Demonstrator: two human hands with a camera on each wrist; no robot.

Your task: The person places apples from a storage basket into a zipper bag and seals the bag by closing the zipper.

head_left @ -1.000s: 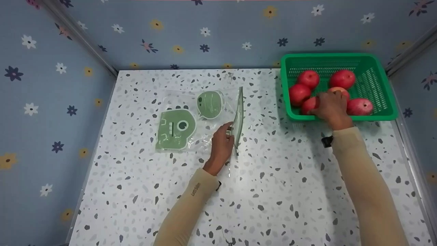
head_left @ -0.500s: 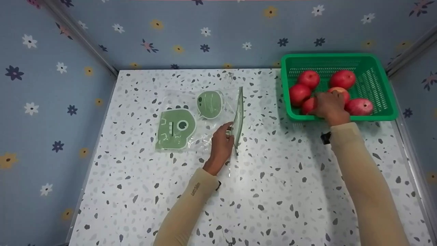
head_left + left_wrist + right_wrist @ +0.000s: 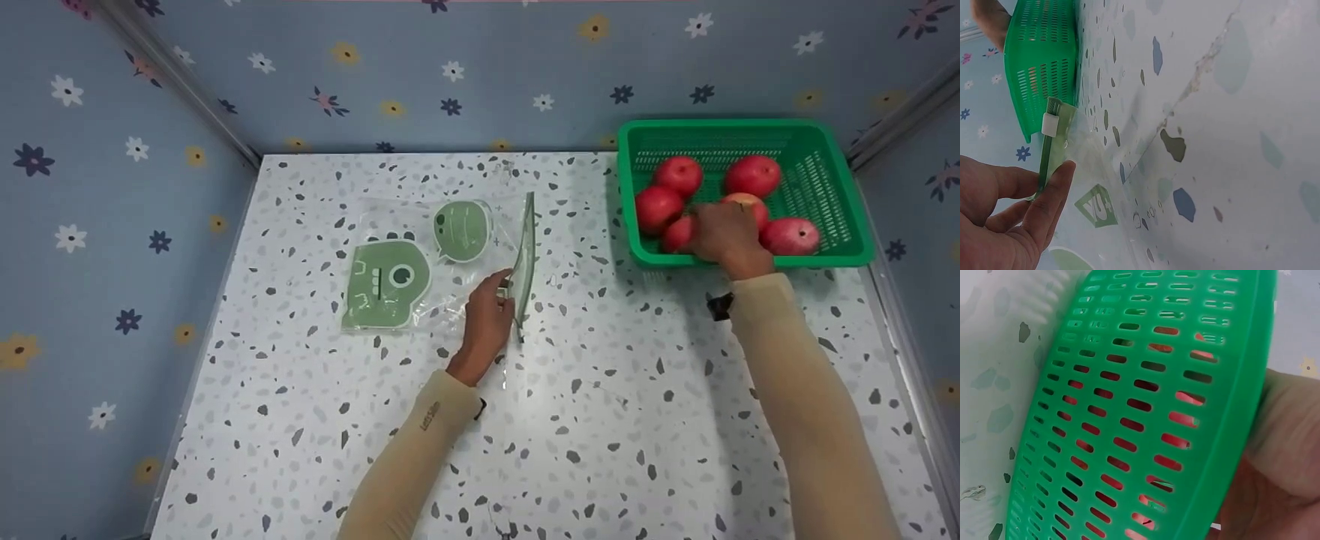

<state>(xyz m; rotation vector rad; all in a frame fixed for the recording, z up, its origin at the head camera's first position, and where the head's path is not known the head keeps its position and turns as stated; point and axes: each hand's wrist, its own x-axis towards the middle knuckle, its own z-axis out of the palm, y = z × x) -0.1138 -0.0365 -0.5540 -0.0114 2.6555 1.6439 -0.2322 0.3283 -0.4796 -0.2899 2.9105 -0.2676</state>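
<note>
Bag [image 3: 386,300] on table [image 3: 600,442]; zip edge [image 3: 528,240] pinched by left hand [image 3: 486,324]. Right hand [image 3: 726,238] in basket [image 3: 742,124] among red fruit [image 3: 792,237]; cannot tell its grip.

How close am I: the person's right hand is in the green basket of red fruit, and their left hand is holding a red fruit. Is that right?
Not quite: the left hand pinches the green edge of the clear bag, as the left wrist view shows. The right hand is in the green basket of red fruit.
</note>
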